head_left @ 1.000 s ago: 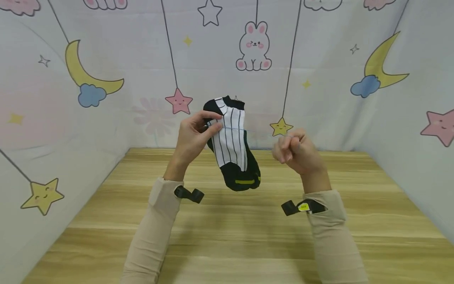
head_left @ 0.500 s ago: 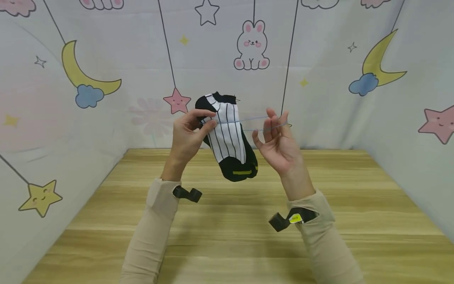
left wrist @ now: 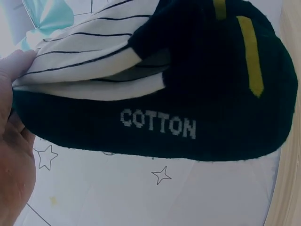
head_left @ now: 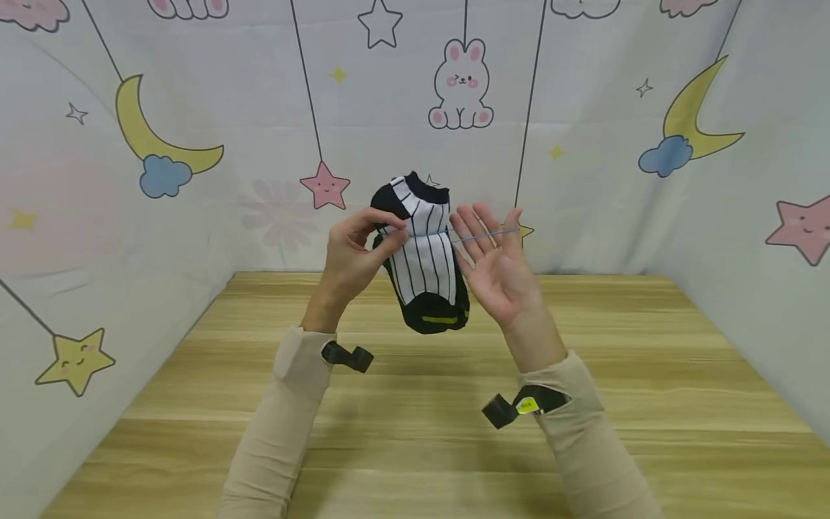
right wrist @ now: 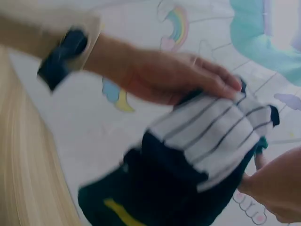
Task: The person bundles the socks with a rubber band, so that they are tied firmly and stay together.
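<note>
A bundle of low-cut socks (head_left: 424, 268), white with black stripes, black toes and yellow marks, is held up above the table. My left hand (head_left: 353, 252) pinches its left edge between thumb and fingers. Across the middle of the socks runs a thin blue rubber band (head_left: 486, 236), drawing the striped cloth in slightly. It stretches rightward to the thumb of my right hand (head_left: 506, 281), whose palm faces up with straight fingers beside the socks. The left wrist view shows the word COTTON on a dark sole (left wrist: 155, 125). Behind the socks, part of the band is hidden.
A wood-grain table (head_left: 415, 432) spreads below both hands. White cloth walls (head_left: 596, 202) printed with moons, stars and a rabbit surround it on the back and sides. Each sleeve carries a small black wrist camera (head_left: 346, 356).
My right hand has turned palm up, its curled fingers have straightened, and it has come closer to the socks. The socks shifted left, then back right, in my left hand's pinch.
</note>
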`<state>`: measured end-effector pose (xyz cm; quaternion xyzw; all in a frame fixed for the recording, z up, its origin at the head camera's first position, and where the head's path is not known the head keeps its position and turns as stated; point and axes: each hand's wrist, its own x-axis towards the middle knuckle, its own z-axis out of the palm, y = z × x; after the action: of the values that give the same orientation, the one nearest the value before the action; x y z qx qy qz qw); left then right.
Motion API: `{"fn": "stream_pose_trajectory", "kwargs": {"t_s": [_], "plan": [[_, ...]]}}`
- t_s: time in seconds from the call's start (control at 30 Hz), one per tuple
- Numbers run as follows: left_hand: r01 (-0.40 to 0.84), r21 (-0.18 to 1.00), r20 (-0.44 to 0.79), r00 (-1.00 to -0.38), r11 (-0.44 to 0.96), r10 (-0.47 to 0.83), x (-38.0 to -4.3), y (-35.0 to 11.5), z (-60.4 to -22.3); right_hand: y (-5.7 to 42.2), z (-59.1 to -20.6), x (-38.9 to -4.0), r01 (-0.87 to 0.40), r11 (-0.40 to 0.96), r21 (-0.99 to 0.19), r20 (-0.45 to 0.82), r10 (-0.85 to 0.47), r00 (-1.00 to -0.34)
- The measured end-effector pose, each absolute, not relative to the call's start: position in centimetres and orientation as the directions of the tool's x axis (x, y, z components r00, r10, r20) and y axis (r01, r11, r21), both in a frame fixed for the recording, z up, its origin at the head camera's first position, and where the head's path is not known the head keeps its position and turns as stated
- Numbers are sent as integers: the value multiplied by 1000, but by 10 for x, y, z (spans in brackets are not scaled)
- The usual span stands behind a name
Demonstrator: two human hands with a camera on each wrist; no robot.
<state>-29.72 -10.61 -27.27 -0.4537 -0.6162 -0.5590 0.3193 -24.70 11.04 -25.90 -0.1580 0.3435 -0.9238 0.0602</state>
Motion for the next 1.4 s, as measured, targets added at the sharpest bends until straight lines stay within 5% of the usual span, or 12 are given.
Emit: {"fn": "stream_pose_trajectory", "kwargs": {"t_s": [0.2, 0.43, 0.97, 1.4], "plan": [[895, 437, 884, -410, -87, 224, -296, -105, -274, 108, -269, -256, -187, -523, -832, 344, -221, -912], [854, 504, 849, -463, -128, 255, -295, -105, -277, 101, -273, -256, -348, -274, -897, 412, -227, -883], [744, 640, 745, -542, -191, 389, -290, -103, -274, 107, -277, -257, -467, -247, -849, 522, -255, -814], [731, 664, 697, -530, -157, 483, -285, -98, -272, 113, -275, -258, -591, -155, -792, 608, -285, -741]]}}
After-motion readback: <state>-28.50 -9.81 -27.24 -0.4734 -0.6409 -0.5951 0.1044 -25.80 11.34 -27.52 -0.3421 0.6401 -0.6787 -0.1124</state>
